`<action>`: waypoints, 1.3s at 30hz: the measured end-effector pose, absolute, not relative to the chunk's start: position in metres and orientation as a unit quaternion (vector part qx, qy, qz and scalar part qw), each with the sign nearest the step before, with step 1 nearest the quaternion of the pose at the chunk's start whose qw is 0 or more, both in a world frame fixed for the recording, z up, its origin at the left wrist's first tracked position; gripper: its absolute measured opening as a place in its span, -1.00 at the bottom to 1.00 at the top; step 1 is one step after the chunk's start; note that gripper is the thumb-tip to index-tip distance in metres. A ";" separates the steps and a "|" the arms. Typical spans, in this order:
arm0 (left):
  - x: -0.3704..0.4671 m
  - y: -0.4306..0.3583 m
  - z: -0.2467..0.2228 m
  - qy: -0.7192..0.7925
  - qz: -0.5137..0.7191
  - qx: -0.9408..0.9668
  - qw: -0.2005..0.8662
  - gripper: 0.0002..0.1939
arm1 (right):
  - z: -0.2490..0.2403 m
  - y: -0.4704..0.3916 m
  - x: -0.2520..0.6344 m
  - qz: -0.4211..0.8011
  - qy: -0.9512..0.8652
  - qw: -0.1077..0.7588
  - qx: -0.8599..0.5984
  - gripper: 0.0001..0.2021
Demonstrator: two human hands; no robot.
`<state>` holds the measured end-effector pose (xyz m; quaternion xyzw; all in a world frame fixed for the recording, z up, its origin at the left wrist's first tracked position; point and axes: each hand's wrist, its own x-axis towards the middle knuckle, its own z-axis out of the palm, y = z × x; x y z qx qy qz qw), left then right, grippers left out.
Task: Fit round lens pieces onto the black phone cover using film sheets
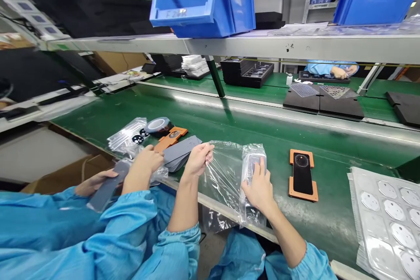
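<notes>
My left hand [198, 159] pinches the edge of a clear plastic bag [226, 179] and pulls it out taut to the left. Under the fingers of my right hand [260, 188] lies a bagged stack of flat pieces [252, 159], gripped near the belt's front edge. The bag's lower end hangs over that edge. Right of this stack, an orange fixture [310, 157] holds a black phone back panel [302, 177] with a round camera area. Grey flat panels [180, 153] lie fanned out left of my left hand.
At left, a co-worker's hands [144, 168] handle a grey panel [110, 186] beside a tape roll [159, 126] and another orange fixture [170, 138]. A clear tray of round parts [387, 214] sits right. Overhead, a shelf [131, 45] carries blue bins [203, 4]. Another person works beyond.
</notes>
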<state>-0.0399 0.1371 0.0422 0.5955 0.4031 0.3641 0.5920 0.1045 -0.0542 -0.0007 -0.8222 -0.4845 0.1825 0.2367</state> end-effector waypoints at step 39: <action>0.022 0.070 0.223 -0.027 0.383 0.517 0.765 -0.56 | -0.071 -0.060 0.154 0.423 -0.163 0.694 -0.560 -0.36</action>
